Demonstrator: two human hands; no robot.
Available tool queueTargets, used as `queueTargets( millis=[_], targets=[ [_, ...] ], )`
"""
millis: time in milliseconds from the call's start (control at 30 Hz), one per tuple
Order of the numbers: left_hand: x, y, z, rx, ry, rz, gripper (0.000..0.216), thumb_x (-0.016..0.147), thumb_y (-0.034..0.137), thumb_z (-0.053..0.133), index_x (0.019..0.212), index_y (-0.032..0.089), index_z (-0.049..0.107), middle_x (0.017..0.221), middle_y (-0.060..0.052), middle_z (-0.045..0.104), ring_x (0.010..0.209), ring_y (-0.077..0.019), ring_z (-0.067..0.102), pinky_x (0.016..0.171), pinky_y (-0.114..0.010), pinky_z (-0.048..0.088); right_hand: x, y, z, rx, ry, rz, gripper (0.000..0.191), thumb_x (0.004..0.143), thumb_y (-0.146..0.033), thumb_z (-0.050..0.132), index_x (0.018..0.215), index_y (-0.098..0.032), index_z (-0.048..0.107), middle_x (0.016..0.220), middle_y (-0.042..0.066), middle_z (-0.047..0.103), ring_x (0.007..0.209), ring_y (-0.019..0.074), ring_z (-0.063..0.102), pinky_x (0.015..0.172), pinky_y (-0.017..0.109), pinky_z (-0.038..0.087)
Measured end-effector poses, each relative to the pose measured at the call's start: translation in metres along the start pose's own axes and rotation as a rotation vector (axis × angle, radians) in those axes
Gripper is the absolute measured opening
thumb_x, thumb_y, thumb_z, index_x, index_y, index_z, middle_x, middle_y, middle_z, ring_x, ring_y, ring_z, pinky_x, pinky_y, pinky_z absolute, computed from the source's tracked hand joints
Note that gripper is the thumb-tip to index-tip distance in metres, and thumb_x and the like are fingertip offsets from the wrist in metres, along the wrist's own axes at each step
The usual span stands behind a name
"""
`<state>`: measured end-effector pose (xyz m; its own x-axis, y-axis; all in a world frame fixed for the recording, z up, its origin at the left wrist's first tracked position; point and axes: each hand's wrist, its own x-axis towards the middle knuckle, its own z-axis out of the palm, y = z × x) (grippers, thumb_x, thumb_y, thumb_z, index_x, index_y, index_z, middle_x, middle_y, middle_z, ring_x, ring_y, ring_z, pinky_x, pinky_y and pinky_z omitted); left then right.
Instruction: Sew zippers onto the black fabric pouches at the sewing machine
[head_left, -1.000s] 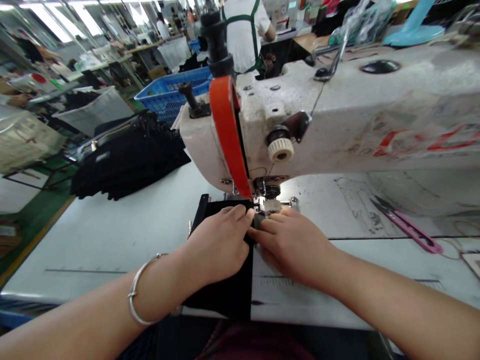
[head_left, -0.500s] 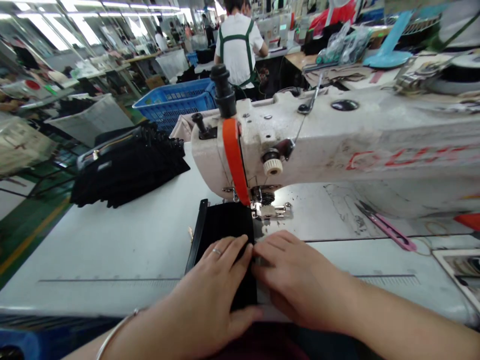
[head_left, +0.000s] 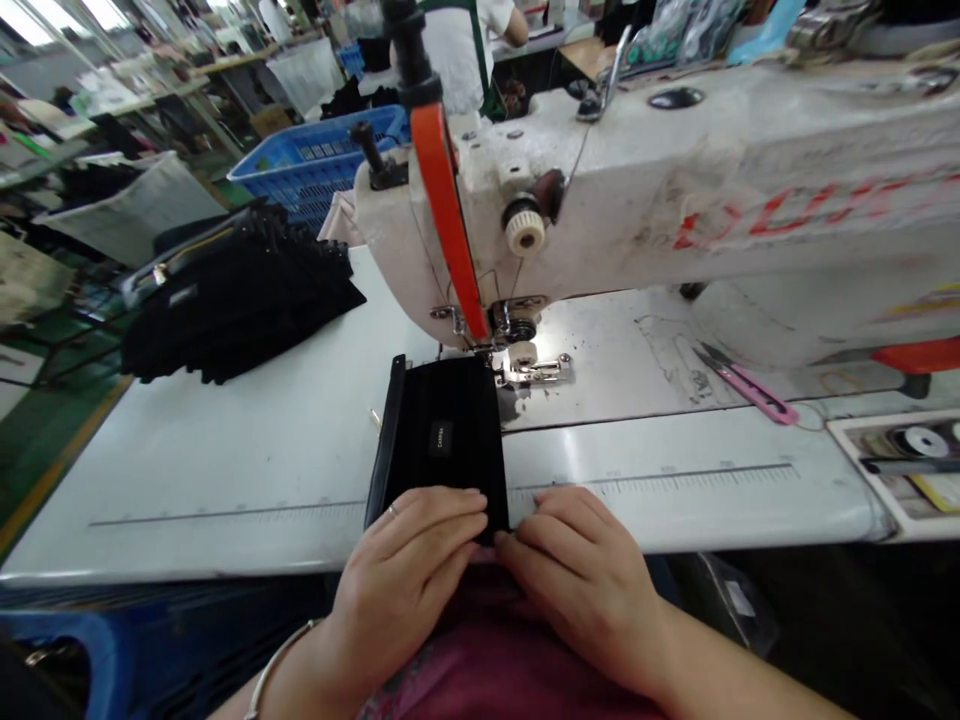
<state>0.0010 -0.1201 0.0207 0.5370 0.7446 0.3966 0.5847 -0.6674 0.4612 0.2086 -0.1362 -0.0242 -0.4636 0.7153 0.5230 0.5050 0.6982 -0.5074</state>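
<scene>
A black fabric zip pouch (head_left: 465, 410) with a small label lies on the sewing machine's bed, its far right corner beside the presser foot (head_left: 525, 368). Along its left side runs a shiny dark edging with a metal zipper pull sticking out. My left hand (head_left: 420, 560) rests over the near end of the pouch, fingers together and holding the fabric at the table's front edge. Curled fingers of my right hand (head_left: 577, 570) pinch the pouch's near right corner. The fingertips underneath are hidden.
The white sewing machine (head_left: 600, 190) spans the right side. Pink-handled thread snips (head_left: 750, 390) lie beneath its arm. Black pouches (head_left: 232, 300) are stacked at left. Behind are a blue basket (head_left: 300, 170) and a person in a white shirt. A thread spool tray (head_left: 900, 470) sits at right.
My view has tilted downward. Both hands have slid toward the pouch's near end, uncovering its label. The right hand has moved back from beside the presser foot.
</scene>
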Motion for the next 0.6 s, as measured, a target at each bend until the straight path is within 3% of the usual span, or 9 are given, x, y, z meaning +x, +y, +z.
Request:
queueTargets(
  millis=[167, 467, 600],
  targets=[
    [-0.002, 0.002, 0.009, 0.155, -0.045, 0.079, 0.024, 0.091, 0.006, 0.057, 0.109, 0.016, 0.067, 0.102, -0.005, 0.07, 0.092, -0.0169, 0.06, 0.085, -0.031, 0.053, 0.001, 0.0, 0.001, -0.006, 0.037, -0.011, 0.014, 0.094, -0.015, 0.055, 0.087, -0.017, 0.067, 0.074, 0.002, 0.061, 0.077, 0.0177, 0.05, 0.077, 0.035, 0.043],
    [-0.003, -0.006, 0.014, -0.058, -0.061, -0.035, 0.025, 0.089, 0.005, 0.06, 0.108, 0.018, 0.068, 0.099, -0.004, 0.066, 0.089, -0.0144, 0.058, 0.081, -0.028, 0.051, -0.009, 0.001, -0.01, 0.042, 0.054, -0.038, 0.014, 0.09, -0.009, 0.059, 0.095, -0.016, 0.07, 0.078, 0.002, 0.065, 0.08, 0.0156, 0.054, 0.093, 0.034, 0.045],
    [-0.002, -0.006, 0.013, -0.074, -0.06, -0.057, 0.027, 0.088, 0.004, 0.061, 0.109, 0.02, 0.069, 0.101, -0.004, 0.067, 0.09, -0.0148, 0.059, 0.082, -0.028, 0.051, -0.012, -0.001, -0.01, 0.051, 0.073, -0.005, 0.012, 0.09, -0.009, 0.058, 0.093, -0.015, 0.069, 0.079, 0.003, 0.065, 0.082, 0.0169, 0.055, 0.09, 0.034, 0.046]
  ],
)
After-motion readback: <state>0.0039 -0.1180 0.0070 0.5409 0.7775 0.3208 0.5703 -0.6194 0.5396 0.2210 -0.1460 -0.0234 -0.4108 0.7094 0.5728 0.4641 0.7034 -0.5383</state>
